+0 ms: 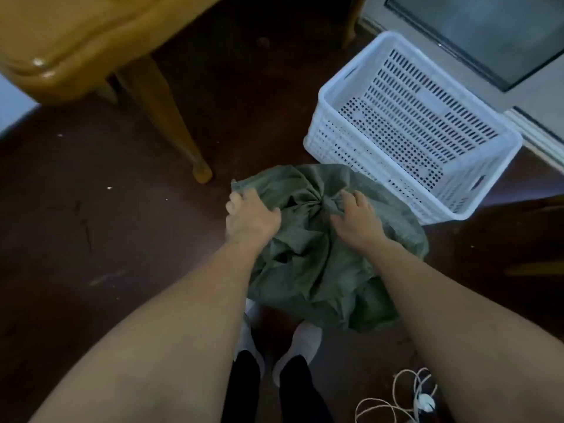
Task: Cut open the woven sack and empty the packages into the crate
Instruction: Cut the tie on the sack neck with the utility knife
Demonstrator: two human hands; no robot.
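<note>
Both hands are down on the top of the green woven sack (314, 270), which slumps on the dark floor (122, 239) right in front of the person's white shoes (305, 340). The left hand (251, 216) grips the sack's outer corner, fingers curled over a fold of the cloth. The right hand (358, 218) clutches the fabric just beside the gathered neck (320, 204), its fingers bent into the creases. That neck lies between the two hands and looks bunched and tied shut, with no slit to be seen in the weave.

The white slatted crate (332, 138) stands just beyond the right hand, its near corner touching or almost touching the sack, and nothing shows through its holes but floor. The packages are hidden inside the sack.

So this looks like the opening step: getting hold of the sack and steadying it before any cut. The next move calls for a blade or scissors, and none is in view, so one hand would have to let go to fetch it while the other keeps the neck taut. The cut wants to run shallow near the tie, sparing what is inside
</note>
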